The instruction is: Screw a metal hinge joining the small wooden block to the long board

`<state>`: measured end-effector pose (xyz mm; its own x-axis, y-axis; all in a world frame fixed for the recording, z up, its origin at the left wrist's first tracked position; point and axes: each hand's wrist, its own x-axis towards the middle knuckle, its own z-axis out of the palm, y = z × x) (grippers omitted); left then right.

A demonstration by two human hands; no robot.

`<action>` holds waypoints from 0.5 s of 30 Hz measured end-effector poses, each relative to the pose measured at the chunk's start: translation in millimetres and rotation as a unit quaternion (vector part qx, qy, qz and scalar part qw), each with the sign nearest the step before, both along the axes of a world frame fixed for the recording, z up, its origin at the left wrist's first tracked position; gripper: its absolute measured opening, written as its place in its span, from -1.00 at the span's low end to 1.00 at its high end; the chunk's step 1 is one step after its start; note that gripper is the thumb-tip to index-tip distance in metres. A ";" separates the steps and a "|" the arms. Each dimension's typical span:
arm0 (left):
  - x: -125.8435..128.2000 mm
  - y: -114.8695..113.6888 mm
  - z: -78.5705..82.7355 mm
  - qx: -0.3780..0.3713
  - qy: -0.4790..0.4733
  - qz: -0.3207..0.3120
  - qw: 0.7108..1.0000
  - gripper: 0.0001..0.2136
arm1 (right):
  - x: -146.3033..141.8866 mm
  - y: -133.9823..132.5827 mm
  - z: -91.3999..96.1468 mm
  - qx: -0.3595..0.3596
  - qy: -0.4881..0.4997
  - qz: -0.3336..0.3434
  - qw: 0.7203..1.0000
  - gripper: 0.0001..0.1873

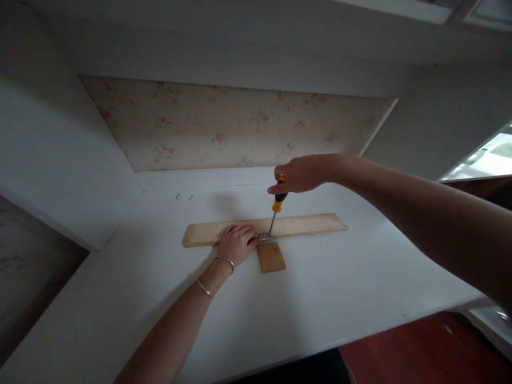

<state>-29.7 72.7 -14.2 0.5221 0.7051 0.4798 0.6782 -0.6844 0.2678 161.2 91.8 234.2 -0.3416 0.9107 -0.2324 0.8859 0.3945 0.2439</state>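
Observation:
My right hand (298,175) is wrapped round the handle of a screwdriver (277,205) in black and yellow. Its shaft points down, with the tip at a small metal hinge (264,237). The hinge lies at the near edge of a long pale wooden board (308,225), against a short brown wooden block (272,258). My left hand (238,242) rests over the board, its thumb and forefinger closed at the hinge's left end. Any screw under the tip is too small to make out. Two thin bracelets circle my left wrist.
Board and block lie on a white surface (340,288) like a desk or shelf. White panels enclose it at the left and above. Behind runs a wall with floral paper (224,125). A reddish floor (408,346) shows beyond the front edge, lower right.

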 end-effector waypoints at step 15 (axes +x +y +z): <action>-0.3 0.8 -0.5 -0.005 -0.003 0.000 1.000 -0.83 | -1.0 -1.8 0.6 -0.016 0.001 0.045 0.999 -0.44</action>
